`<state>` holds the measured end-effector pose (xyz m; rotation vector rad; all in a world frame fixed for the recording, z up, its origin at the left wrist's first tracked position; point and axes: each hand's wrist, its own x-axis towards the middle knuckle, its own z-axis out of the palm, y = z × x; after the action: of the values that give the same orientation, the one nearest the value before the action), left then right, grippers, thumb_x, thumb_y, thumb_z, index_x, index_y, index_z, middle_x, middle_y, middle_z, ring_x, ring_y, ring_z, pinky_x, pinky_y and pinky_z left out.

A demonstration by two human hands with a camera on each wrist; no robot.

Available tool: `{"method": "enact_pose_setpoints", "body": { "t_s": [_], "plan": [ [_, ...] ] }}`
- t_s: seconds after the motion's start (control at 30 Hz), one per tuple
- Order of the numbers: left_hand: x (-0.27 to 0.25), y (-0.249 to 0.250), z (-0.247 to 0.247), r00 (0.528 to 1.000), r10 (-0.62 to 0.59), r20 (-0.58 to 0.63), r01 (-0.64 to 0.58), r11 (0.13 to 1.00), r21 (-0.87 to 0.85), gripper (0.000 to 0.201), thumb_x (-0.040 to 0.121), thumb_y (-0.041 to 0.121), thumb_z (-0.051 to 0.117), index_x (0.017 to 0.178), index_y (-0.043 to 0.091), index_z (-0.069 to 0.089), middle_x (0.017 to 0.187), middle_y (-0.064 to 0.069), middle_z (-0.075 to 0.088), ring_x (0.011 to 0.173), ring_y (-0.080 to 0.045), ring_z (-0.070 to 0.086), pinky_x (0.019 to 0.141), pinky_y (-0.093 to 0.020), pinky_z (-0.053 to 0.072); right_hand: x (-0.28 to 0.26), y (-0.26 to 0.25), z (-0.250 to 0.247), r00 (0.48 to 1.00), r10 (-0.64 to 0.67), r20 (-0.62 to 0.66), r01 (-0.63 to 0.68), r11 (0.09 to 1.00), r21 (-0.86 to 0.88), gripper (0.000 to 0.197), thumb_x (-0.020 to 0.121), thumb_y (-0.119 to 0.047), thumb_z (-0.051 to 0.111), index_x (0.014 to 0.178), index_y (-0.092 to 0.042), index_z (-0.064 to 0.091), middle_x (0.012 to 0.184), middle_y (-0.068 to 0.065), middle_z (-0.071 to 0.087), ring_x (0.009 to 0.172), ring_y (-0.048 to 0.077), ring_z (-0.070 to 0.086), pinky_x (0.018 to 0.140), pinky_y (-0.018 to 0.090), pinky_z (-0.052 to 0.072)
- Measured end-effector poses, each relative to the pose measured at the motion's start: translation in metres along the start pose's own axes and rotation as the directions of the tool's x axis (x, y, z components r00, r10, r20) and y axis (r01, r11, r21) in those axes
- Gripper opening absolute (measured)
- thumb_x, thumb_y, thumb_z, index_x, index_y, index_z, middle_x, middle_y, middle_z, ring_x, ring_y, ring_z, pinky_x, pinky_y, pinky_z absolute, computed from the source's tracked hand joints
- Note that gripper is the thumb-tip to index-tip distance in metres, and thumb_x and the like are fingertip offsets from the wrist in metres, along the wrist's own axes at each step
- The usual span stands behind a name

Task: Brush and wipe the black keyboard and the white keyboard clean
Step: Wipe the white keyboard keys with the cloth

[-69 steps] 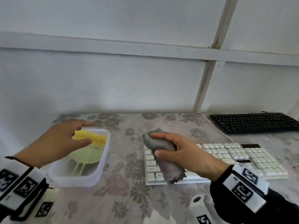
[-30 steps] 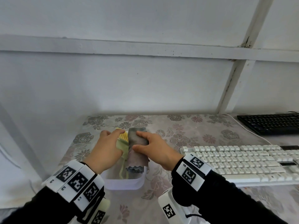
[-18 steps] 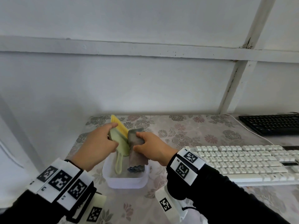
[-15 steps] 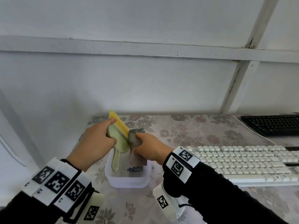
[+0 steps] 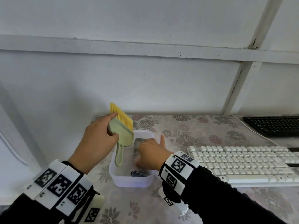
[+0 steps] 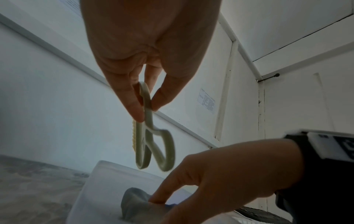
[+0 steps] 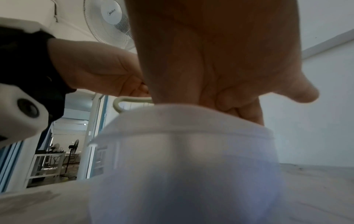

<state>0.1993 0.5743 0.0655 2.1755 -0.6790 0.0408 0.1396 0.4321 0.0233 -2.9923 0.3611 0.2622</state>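
My left hand [image 5: 103, 136] pinches the head of a green brush [image 5: 123, 131] with yellow bristles and holds it just above a white plastic tub [image 5: 132, 181], handle hanging down. My right hand [image 5: 150, 152] reaches into the tub and holds a grey cloth [image 5: 137, 143] down against its bottom, little finger raised. In the left wrist view, thumb and fingers clamp the brush [image 6: 147, 136], and the cloth [image 6: 134, 203] lies under the right hand's fingertips. The white keyboard [image 5: 242, 164] lies right of the tub. The black keyboard [image 5: 273, 125] sits at the far right.
A floral tablecloth [image 5: 186, 131] covers the table, which ends at a white wall close behind. A white cable [image 5: 258, 135] runs from the black keyboard past the white one. A standing fan [image 7: 113, 19] shows in the right wrist view.
My right hand carried the cloth from the white keyboard to the tub and lowered it inside. My left hand took the brush and lifted it out of the tub.
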Motion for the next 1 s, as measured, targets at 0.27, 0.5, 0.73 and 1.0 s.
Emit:
{"method": "enact_pose_setpoints", "body": {
  "t_s": [0.27,0.5,0.73,1.0],
  "plan": [
    [0.002,-0.008,0.013,0.989,-0.069,0.132,0.1,0.965,-0.242,0.059,0.086,0.003,0.061,0.137,0.026,0.043,0.08,-0.005,0.063,0.078,-0.017,0.068,0.063,-0.014,0.047,-0.015,0.02,-0.009,1.0,-0.001,-0.026,0.008,0.959,0.284,0.022,0.092,-0.013,0.042,0.112,-0.005,0.049,0.125,0.011,0.04,0.119,0.029,0.04,0.106,0.046,0.031],
    [0.002,-0.023,0.023,0.963,-0.155,0.222,0.201,0.958,-0.203,0.057,0.082,0.0,0.066,0.133,0.02,0.048,0.089,-0.005,0.065,0.071,-0.017,0.065,0.064,-0.021,0.047,-0.038,0.027,0.002,0.999,-0.048,0.009,0.039,0.904,0.427,0.064,0.094,-0.038,0.049,0.144,-0.009,0.021,0.142,0.008,0.025,0.131,0.027,0.032,0.108,0.036,0.031],
    [0.002,-0.033,0.022,0.94,-0.161,0.301,0.125,0.983,0.135,0.06,0.086,0.016,0.063,0.14,0.027,0.039,0.131,-0.001,0.05,0.106,-0.016,0.05,0.084,-0.03,0.041,-0.045,0.029,0.007,0.997,-0.071,0.028,0.051,0.893,0.447,0.079,0.091,-0.044,0.052,0.148,-0.009,0.009,0.149,0.004,0.016,0.135,0.022,0.029,0.11,0.034,0.03],
    [0.007,-0.02,0.029,0.973,-0.072,0.218,0.017,0.97,0.244,0.056,0.083,0.018,0.067,0.134,0.025,0.047,0.144,-0.008,0.037,0.133,-0.025,0.034,0.107,-0.04,0.032,-0.063,0.049,-0.002,0.998,-0.056,0.024,0.04,0.903,0.428,0.072,0.092,-0.043,0.052,0.145,-0.007,0.018,0.149,0.003,0.019,0.134,0.023,0.029,0.108,0.032,0.03]
  ]
}}
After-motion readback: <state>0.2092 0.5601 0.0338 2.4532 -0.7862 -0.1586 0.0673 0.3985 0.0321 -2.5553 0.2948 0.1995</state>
